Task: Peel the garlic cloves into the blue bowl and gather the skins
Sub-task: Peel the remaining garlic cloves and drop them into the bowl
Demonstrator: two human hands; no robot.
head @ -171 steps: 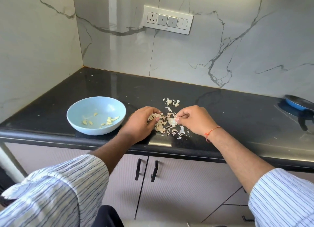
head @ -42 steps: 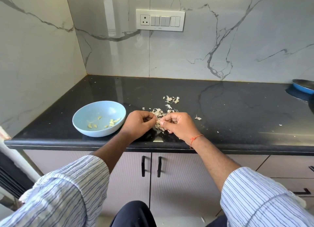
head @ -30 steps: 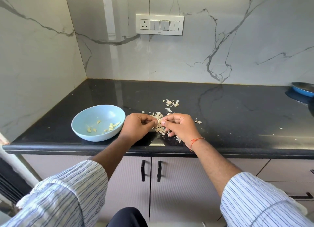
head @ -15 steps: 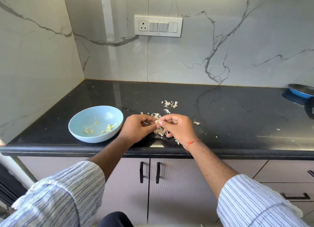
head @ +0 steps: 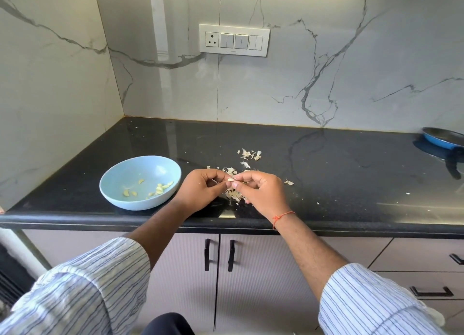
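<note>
A small pale garlic clove [head: 229, 180] is pinched between the fingertips of my left hand [head: 202, 193] and my right hand [head: 261, 195], just above the black counter [head: 326, 179]. Under and behind the hands lies a heap of papery garlic skins [head: 234, 195]. A smaller cluster of skins [head: 249, 155] lies further back. The light blue bowl [head: 113, 184] stands left of my left hand and holds several peeled cloves [head: 160, 188].
A blue pan [head: 442, 139] sits at the counter's far right. Single skin flakes [head: 289, 183] are scattered right of my hands. Marble walls close the back and left. Cabinet doors with black handles [head: 218, 254] are below the counter's front edge.
Both hands stay together over the skin heap, working the clove between the fingertips. Over the frames the camera view has shifted slightly; the bowl and the skins have not moved.
</note>
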